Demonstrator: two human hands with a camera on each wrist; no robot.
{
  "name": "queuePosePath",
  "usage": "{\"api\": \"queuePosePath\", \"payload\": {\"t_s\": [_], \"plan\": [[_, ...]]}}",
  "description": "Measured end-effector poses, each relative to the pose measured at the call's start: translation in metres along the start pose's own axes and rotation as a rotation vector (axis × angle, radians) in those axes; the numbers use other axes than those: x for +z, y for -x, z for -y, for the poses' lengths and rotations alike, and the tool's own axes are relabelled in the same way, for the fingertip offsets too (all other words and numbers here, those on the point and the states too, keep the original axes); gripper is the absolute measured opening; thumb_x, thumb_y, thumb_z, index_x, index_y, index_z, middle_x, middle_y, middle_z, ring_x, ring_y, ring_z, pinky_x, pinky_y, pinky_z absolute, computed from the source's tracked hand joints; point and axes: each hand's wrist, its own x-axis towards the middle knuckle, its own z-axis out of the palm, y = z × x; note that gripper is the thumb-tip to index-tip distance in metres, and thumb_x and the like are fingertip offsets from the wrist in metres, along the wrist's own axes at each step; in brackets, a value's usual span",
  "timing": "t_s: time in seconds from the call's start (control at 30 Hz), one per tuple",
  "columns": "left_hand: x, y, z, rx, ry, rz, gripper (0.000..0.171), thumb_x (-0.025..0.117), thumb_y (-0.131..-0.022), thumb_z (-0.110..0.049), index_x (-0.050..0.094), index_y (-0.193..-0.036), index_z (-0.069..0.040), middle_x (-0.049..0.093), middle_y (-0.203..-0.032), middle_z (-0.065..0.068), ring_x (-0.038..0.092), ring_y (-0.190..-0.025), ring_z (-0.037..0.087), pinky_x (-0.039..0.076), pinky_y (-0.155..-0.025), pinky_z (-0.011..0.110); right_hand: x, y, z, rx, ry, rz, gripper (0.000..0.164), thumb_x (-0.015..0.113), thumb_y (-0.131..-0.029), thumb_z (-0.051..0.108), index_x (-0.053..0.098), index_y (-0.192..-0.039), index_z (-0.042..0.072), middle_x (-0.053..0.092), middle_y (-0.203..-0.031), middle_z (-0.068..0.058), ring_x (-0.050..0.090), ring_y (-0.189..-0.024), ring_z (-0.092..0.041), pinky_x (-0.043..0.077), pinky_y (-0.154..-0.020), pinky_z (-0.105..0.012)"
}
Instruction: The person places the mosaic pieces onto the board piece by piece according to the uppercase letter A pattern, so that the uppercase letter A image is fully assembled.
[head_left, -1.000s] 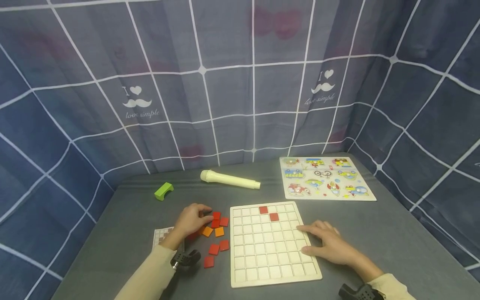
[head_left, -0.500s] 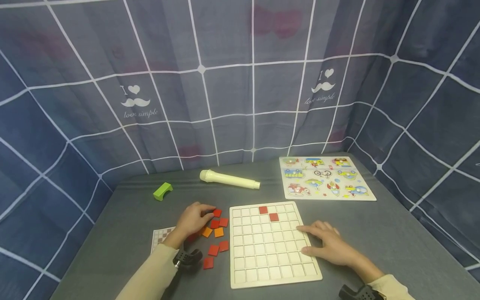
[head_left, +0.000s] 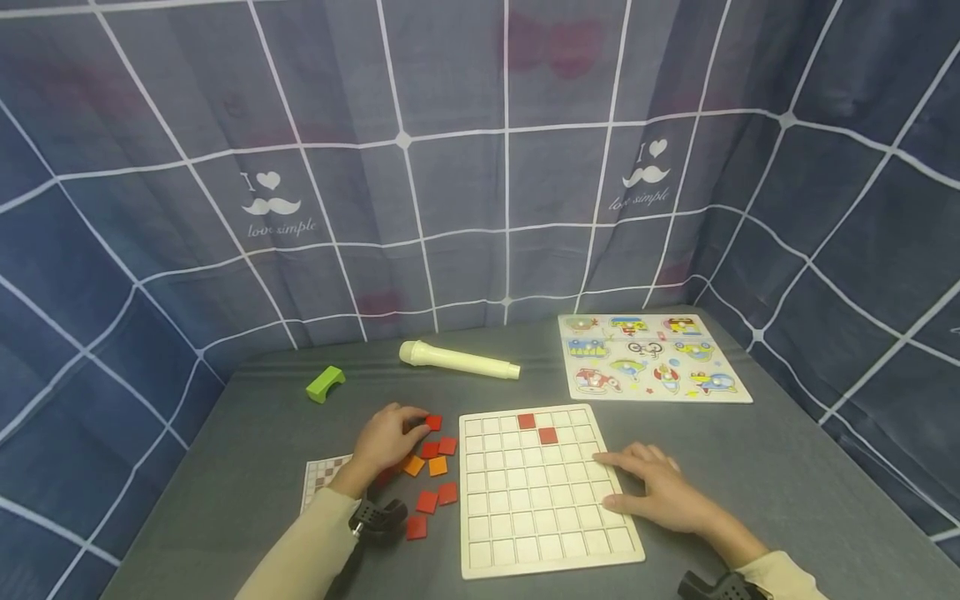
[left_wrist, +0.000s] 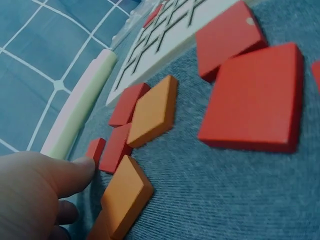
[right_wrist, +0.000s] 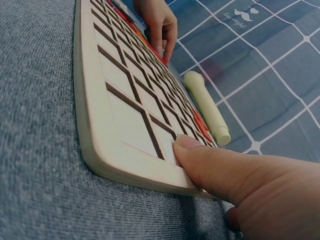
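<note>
My left hand [head_left: 386, 437] pinches a small red square tile [head_left: 434, 422] between thumb and fingers, at the far end of a loose group of tiles. In the left wrist view the thumb meets that red tile's edge, and the other fingers are mostly hidden. Close by lie an orange tile [head_left: 438, 466] and several more red tiles [left_wrist: 257, 100]. To the right is a pale wooden grid board [head_left: 528, 500] with two red tiles set in its upper cells. My right hand [head_left: 660, 487] rests on the board's right edge, thumb and forefinger stretched over it.
A printed grid card [head_left: 318, 475] lies partly under the left forearm. Behind are a green arch block [head_left: 326, 383] and a cream toy microphone [head_left: 459, 360]. A picture puzzle board [head_left: 652, 358] sits at back right, before a checked curtain [head_left: 465, 183].
My left hand has moved slightly right, and the red tile at its fingertips has shifted away from the neighbouring red tiles toward the back. The right hand stays in place.
</note>
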Motion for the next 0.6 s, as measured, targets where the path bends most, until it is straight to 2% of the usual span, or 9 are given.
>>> {"api": "queuePosePath", "payload": {"t_s": [0.13, 0.23, 0.4, 0.6], "plan": [[0.0000, -0.0010, 0.0010, -0.011, 0.040, 0.020, 0.033, 0.075, -0.086, -0.026, 0.073, -0.116, -0.014, 0.059, -0.084, 0.003, 0.049, -0.072, 0.015, 0.042, -0.064, 0.032, 0.0002, 0.0002, 0.0000, 0.000, 0.003, -0.001, 0.055, 0.073, -0.082, 0.052, 0.062, -0.131, 0.029, 0.051, -0.102, 0.014, 0.041, -0.097, -0.005, 0.030, -0.082, -0.034], [0.0007, -0.0024, 0.0014, -0.016, 0.068, 0.039, 0.034, 0.076, -0.086, -0.025, 0.072, -0.118, -0.014, 0.055, -0.078, 0.002, 0.046, -0.068, 0.014, 0.037, -0.060, 0.028, 0.0009, 0.0006, -0.0001, -0.004, 0.004, -0.006, 0.055, 0.073, -0.082, 0.052, 0.062, -0.131, 0.029, 0.050, -0.101, 0.014, 0.041, -0.096, -0.004, 0.030, -0.082, -0.034], [0.0016, -0.0034, 0.0016, -0.004, 0.085, 0.053, 0.033, 0.076, -0.086, -0.023, 0.072, -0.118, -0.014, 0.056, -0.080, 0.000, 0.046, -0.069, 0.012, 0.038, -0.060, 0.027, 0.0019, 0.0013, -0.0003, -0.013, 0.005, -0.016, 0.054, 0.073, -0.082, 0.051, 0.062, -0.131, 0.029, 0.050, -0.101, 0.015, 0.041, -0.096, -0.004, 0.030, -0.082, -0.034], [0.0024, -0.0048, 0.0011, 0.013, 0.059, 0.034, 0.030, 0.075, -0.086, -0.024, 0.073, -0.114, -0.013, 0.060, -0.084, 0.002, 0.048, -0.072, 0.013, 0.041, -0.063, 0.029, 0.0023, 0.0013, -0.0008, -0.012, 0.005, -0.022, 0.054, 0.073, -0.082, 0.051, 0.062, -0.131, 0.030, 0.051, -0.102, 0.015, 0.041, -0.097, -0.004, 0.030, -0.082, -0.035]]}}
